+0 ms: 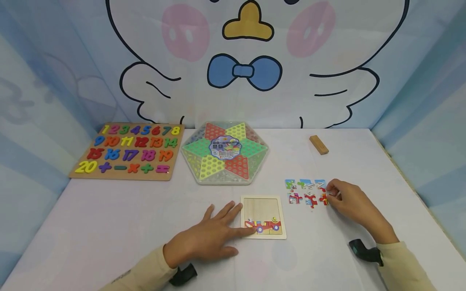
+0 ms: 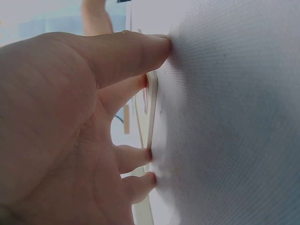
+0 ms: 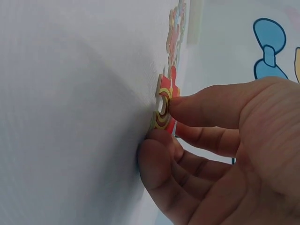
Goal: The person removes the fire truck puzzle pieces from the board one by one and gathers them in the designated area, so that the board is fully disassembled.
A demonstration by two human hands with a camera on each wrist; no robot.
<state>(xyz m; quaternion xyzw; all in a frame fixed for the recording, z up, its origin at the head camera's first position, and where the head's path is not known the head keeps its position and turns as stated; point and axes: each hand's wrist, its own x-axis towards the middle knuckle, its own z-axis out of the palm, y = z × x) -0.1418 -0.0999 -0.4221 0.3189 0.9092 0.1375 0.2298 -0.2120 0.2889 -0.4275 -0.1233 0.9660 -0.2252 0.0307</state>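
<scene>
A shallow wooden puzzle tray lies at the middle of the table, with red vehicle pieces set along its lower part. My left hand is spread flat at the tray's left side. Its index fingertip rests on the fitted pieces, and other fingertips touch the tray's left edge. To the right, loose puzzle pieces lie in two rows. My right hand is at their right end. In the right wrist view, its thumb and a finger pinch a red and yellow puzzle piece close to the table.
A number board with colourful numerals stands at the back left. Beside it lies a hexagonal checkers board in clear packaging. A small wooden block sits at the back right. A printed curtain hangs behind the table.
</scene>
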